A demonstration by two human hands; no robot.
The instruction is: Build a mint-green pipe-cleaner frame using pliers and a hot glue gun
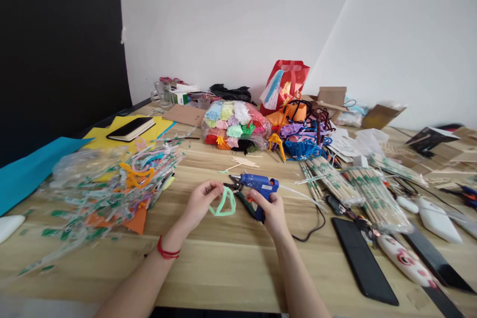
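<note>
Pinched between the fingers of my left hand is a light green pipe-cleaner shape, bent into loops. My right hand is wrapped round the handle of a blue glue gun, whose nozzle points left, just above the green shape. A clear glue stick sticks out of the gun's back. Black-and-green pliers lie on the table behind and beside the gun, partly hidden by it. Beyond them are small wooden pieces.
Plastic wrappers and scraps are heaped at the left. A bag of coloured pipe cleaners lies behind the hands. To the right are bundled sticks, a black phone and the gun's black cable.
</note>
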